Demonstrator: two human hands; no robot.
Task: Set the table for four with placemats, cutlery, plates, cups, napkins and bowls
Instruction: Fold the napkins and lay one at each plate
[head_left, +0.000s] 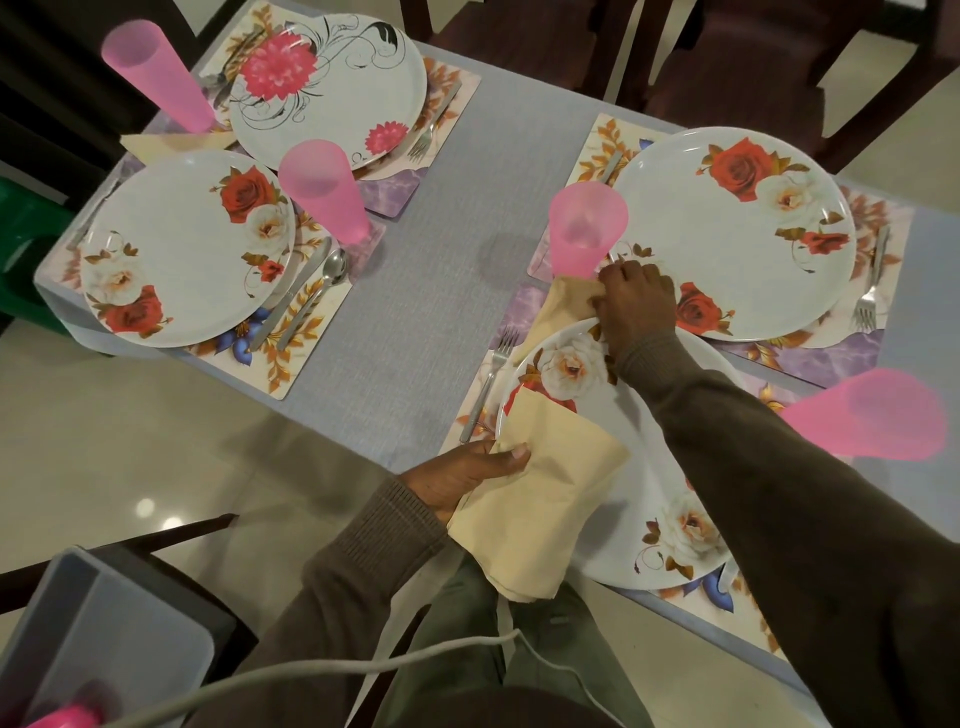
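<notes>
Four floral plates lie on placemats: the near right plate (639, 499), the far right plate (727, 234), the near left plate (182, 249) and the far left plate (332, 88). My right hand (631, 306) pinches a folded cream napkin (558, 312) between the two right plates, just below a pink cup (584, 231). Over the near right plate's edge my left hand (467, 478) grips a stack of cream napkins (540, 499). Another napkin (171, 143) lies between the left plates.
Pink cups stand at the far left (156, 78), centre left (324, 192) and right edge (872, 415). Forks (488, 384) (870, 291) (434, 124), a knife (293, 299) and a spoon (317, 296) lie beside plates. A grey tray (109, 644) sits lower left. Dark chairs (753, 57) stand behind the table.
</notes>
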